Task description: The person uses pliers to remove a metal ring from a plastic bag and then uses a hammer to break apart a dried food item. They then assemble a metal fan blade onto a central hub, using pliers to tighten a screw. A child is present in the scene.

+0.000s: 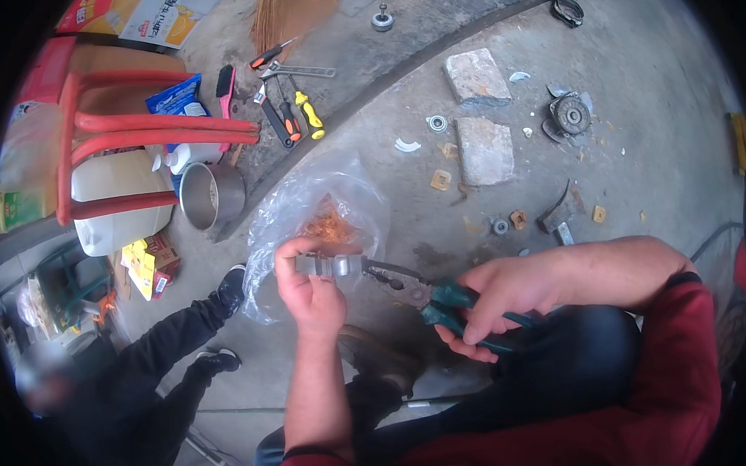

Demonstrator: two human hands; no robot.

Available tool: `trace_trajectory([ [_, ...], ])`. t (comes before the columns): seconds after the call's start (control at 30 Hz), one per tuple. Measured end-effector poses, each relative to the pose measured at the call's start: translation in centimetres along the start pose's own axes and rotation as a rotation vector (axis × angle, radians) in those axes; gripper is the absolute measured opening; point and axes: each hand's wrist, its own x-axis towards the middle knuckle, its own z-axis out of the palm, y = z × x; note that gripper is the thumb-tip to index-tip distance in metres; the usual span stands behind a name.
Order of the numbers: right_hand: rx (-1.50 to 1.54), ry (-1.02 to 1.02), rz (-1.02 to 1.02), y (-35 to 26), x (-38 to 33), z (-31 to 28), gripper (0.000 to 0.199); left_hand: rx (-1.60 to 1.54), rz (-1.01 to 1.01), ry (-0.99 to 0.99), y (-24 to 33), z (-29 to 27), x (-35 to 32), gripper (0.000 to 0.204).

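While the far left is taken up by a co-worker in dark clothing [167, 343], a red tubular frame [164, 121] is seen next to a pale plastic jug [116, 180]. Right of the jug, a metal pot [232, 193] is placed, then hand tools are laid out — a pink-handled brush [226, 94], an adjustable wrench [306, 70], a yellow-handled screwdriver [310, 116]. A clear plastic bag [359, 180] is spread on the floor [649, 141], copper-coloured strands [330, 222] seen within its outline. In front of it the left hand [312, 293] is raised, fingers curled around a small grey metal part [335, 266]. The part's right end is met by the nose of the pliers [408, 289] — whether it is actually clamped cannot be told. The green handles are gripped by the right hand [498, 298], fingers wrapped round them. Beyond the pliers, two rough concrete blocks [483, 149] are set one behind the other. Farther right, a round grey motor-like part [569, 115] is seen, loose fragments scattered about.
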Motion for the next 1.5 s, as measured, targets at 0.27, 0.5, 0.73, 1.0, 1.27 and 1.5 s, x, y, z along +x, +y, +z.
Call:
trace_trajectory([
  [0.27, -0.615, 0.187, 0.172, -0.9, 1.4, 0.4, 0.025, 0.008, -0.21, -0.204, 1.1, -1.4, 0.5, 0.02],
  [0.5, -1.343, 0.672, 0.104, 0.4, -2.6, 0.5, 0.026, -0.604, -0.894, 0.13, -2.5, -10.6, 1.3, 0.015],
  [0.73, -1.347, 0.736, 0.056, -2.2, 2.1, -0.9, 0.021, -0.833, -1.148, 0.163, 3.4, -4.0, 1.9, 0.018],
  [1.0, -1.161, 0.665, 0.213, -5.7, 11.8, -2.8, 0.02, -1.122, -1.213, -0.079, 4.7, -8.4, 1.8, 0.026],
  [1.27, -0.71, 0.528, 0.128, -5.6, 11.4, -2.6, 0.034, -1.163, -1.184, -0.011, 5.4, -8.3, 0.6, 0.019],
  [1.5, -1.3, 0.373, -0.273, -4.2, 6.7, 2.4, 0.031, -0.469, -0.897, 0.158, 8.9, -6.1, 1.5, 0.016],
])
